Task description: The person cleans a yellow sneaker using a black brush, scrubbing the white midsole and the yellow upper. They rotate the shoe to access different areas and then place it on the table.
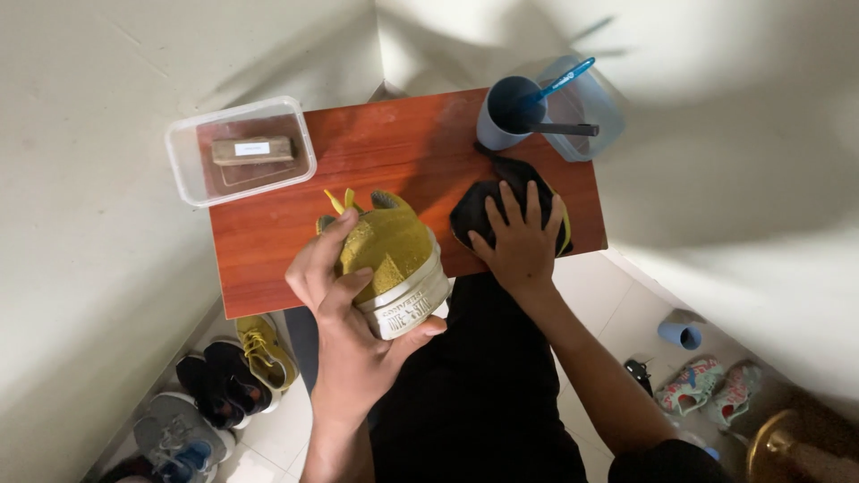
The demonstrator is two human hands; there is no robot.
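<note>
The left hand is gripping a yellow sneaker by its heel, fingers closed around it, over the counter's six o'clock edge. The right hand is pressing spread fingers on a black cloth. At one o'clock, a grey cup is holding a blue toothbrush; at ten o'clock, a clear tub is holding a brown block.

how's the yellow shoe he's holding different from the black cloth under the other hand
The yellow shoe is held up off the table, heel toward the camera, gripped by the left hand. The black cloth lies flat on the red-brown table, pressed under the spread right hand. The shoe is stiff and mustard with a pale rubber sole; the cloth is soft, crumpled and dark with a yellow-green edge. Each has one hand on it.
</note>
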